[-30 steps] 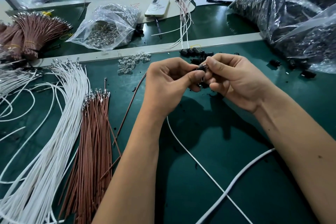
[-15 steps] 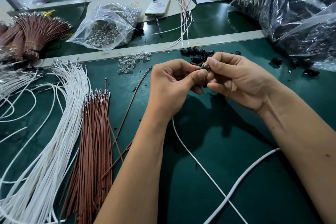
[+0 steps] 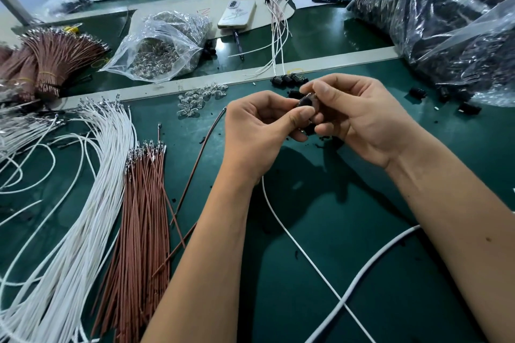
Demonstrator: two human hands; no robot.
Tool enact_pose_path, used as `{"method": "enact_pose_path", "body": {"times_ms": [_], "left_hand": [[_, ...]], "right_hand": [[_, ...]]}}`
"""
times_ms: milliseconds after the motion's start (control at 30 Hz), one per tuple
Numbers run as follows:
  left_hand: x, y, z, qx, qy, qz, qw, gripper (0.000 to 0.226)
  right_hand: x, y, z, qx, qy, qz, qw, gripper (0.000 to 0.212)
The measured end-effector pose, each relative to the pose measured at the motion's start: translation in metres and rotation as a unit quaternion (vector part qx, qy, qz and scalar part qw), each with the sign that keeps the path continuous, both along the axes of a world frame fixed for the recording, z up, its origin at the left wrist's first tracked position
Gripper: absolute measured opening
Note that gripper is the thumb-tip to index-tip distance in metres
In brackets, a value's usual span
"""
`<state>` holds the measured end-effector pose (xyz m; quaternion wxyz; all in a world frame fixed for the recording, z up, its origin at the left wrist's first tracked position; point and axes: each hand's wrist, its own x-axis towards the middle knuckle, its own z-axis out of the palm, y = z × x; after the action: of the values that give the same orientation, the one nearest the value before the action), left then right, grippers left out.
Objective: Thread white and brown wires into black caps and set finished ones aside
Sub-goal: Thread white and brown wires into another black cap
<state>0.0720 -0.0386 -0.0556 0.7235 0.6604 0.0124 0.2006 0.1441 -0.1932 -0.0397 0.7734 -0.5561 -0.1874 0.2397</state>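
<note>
My left hand (image 3: 259, 131) and my right hand (image 3: 359, 117) meet over the green mat, both pinching one small black cap (image 3: 306, 102). A thin white wire (image 3: 301, 248) runs from under my left palm toward the near edge. A single brown wire (image 3: 200, 159) trails left of my left wrist. Loose black caps (image 3: 288, 80) lie just behind my fingers. A white wire bundle (image 3: 92, 192) and a brown wire bundle (image 3: 142, 211) lie to the left. Finished wired caps (image 3: 278, 25) rest at the back.
A clear bag of small clear parts (image 3: 164, 44) and a loose heap of them (image 3: 199, 99) sit behind left. Large bags of black caps (image 3: 446, 17) fill the right back. A phone (image 3: 237, 14) and a thick white cable (image 3: 370, 276) are also here.
Both hands stayed together on the cap and shifted slightly; the brown wire's far end swung a little to the right.
</note>
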Motion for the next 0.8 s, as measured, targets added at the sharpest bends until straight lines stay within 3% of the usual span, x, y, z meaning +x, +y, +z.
{"method": "enact_pose_path", "body": {"times_ms": [300,467,600,800], "left_hand": [[0.0,0.001,0.0,-0.021,-0.032,0.024,0.999,0.017],[0.001,0.004,-0.001,-0.019,-0.034,0.028,0.999,0.018],[0.001,0.007,-0.001,-0.012,-0.031,0.015,0.999,0.014],[-0.003,0.014,0.003,0.004,-0.02,-0.033,0.999,0.012]], "right_hand": [[-0.004,0.0,-0.003,-0.052,-0.222,-0.052,0.972,0.023],[-0.005,-0.003,-0.004,-0.133,-0.376,-0.101,0.911,0.022],[-0.002,-0.006,-0.001,-0.197,-0.484,-0.146,0.84,0.017],[-0.003,-0.006,0.002,-0.246,-0.56,-0.125,0.781,0.012]]}}
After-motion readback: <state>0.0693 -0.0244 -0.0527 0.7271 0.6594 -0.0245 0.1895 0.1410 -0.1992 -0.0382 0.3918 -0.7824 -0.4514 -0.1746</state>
